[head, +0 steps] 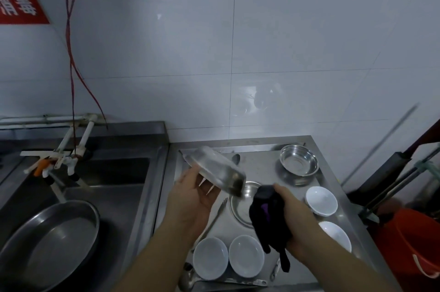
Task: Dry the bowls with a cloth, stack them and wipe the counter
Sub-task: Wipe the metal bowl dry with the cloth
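My left hand [192, 198] holds a steel bowl [216, 171] tilted in the air above the counter, blurred by motion. My right hand [294, 217] grips a dark cloth [267, 215] just right of that bowl, and the cloth hangs down below my fingers. On the steel counter [262, 163] a steel bowl [298, 159] stands at the back right, and another steel dish [240, 206] lies in the middle, partly hidden by the cloth. Two white bowls [210, 258] [246, 255] sit side by side near the front. Two more white bowls [321, 200] [335, 234] stand along the right edge.
A sink [114, 172] with a large steel pan [50, 241] lies left of the counter, with taps [59, 160] above it. An orange bucket [414, 241] and mop handles [390, 179] stand to the right. Metal tongs [214, 217] lie on the counter under my left wrist.
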Available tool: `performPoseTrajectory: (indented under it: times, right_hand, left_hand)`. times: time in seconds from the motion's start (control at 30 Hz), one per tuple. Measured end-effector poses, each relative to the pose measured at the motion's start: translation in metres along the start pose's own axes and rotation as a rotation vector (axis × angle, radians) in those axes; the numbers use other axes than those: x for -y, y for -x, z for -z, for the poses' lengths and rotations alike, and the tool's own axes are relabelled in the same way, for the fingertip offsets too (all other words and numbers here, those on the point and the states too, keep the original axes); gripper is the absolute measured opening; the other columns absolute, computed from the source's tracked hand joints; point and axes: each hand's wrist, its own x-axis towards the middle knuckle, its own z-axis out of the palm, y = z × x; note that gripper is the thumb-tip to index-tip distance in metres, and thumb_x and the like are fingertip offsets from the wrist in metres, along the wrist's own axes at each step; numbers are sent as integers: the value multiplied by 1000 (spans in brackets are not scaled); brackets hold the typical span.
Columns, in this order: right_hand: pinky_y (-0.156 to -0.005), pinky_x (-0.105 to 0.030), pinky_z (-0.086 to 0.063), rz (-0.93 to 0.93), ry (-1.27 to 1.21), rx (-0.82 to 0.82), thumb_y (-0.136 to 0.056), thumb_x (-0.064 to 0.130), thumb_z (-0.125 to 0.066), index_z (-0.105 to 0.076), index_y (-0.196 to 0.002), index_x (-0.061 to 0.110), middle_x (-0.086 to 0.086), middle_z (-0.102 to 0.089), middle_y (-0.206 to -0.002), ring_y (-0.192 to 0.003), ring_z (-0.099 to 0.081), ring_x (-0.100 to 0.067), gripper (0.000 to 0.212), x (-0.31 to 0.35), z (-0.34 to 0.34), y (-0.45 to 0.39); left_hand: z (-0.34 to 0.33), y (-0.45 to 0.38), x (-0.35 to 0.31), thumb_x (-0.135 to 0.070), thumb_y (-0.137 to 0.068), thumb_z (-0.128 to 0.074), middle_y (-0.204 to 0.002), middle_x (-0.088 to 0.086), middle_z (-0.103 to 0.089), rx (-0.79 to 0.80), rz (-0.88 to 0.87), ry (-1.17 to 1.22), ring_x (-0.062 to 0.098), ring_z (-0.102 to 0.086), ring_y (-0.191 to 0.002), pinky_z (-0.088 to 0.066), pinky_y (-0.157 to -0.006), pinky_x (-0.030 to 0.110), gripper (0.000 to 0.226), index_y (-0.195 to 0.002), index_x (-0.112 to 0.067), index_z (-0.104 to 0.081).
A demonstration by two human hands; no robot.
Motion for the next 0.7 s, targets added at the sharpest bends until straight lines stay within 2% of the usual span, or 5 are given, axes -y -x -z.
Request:
performPoseTrajectory:
  times: [0.1,0.2,0.37,0.57,0.7]
  right_hand:
    - [-64,-37,-59,310,99,-64,-102,28,-63,-78,-94,15,-18,-74,-92,-74,-72,-28,20,10,-11,5]
    - [-75,-34,-61,736,460,-59,-98,41,-63,-75,-101,43,1,-77,-94,-85,-74,-20,12,17,-23,13]
    - [-104,-26,-48,1211,1172,166,-101,34,-57,-61,-132,25,13,-61,-130,-123,-58,-9,33,6,-25,9]
    - [-109,-22,-44,1257,1320,269,-97,25,-59,-63,-132,19,12,-64,-134,-127,-53,3,36,11,-21,10]
    - [-80,-12,-47,1131,1318,239,-95,34,-54,-63,-113,37,22,-67,-102,-95,-63,0,20,28,-32,10]
  left_hand:
    - [0,6,1,-36,-91,-72,-119,22,-76,37,-11,-173,34,-76,-109,-64,-83,40,37,-119,-12,-77]
    - [-8,15,10,-34,-105,-57,-116,25,-75,84,35,-251,38,-75,-108,-64,-83,43,33,-115,-9,-77]
    - [-17,32,21,-34,-110,-46,-117,24,-74,240,42,-370,39,-73,-106,-61,-81,44,35,-125,-15,-72]
    - [-11,47,10,-42,-94,-55,-121,13,-76,297,43,-472,31,-73,-116,-61,-93,46,35,-121,-31,-76]
    - [-8,55,4,-40,-101,-51,-116,5,-79,365,-15,-615,21,-75,-110,-61,-84,29,30,-114,-37,-77]
